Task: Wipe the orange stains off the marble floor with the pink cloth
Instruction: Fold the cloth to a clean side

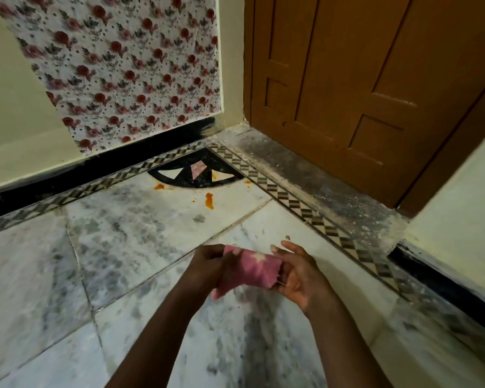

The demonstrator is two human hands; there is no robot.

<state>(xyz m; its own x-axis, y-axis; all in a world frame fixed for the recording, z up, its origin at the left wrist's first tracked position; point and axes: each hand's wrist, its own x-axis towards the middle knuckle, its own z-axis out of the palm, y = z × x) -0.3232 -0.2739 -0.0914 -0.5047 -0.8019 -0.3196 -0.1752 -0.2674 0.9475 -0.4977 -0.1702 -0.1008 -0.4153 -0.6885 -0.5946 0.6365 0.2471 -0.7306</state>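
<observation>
A pink cloth (pixel 248 271) with a pale mark is stretched between both hands above the marble floor (pixel 129 236). My left hand (pixel 207 264) grips its left end, fingers curled round it. My right hand (pixel 297 275) holds the right end, palm up with fingers partly spread. Orange stains lie farther off near the corner: a long streak (pixel 209 200), a blot (pixel 159 187) at the edge of the black fan inlay, and a small spot (pixel 247 181) by the patterned border. The cloth is well short of the stains and not touching the floor.
A black fan-shaped inlay (pixel 196 175) fills the floor corner, framed by a diamond-patterned border strip (pixel 291 203). A brown wooden door (pixel 361 79) stands behind a dusty grey threshold (pixel 319 177). Floral wallpaper (pixel 129 68) and a black skirting (pixel 81 169) run along the left wall.
</observation>
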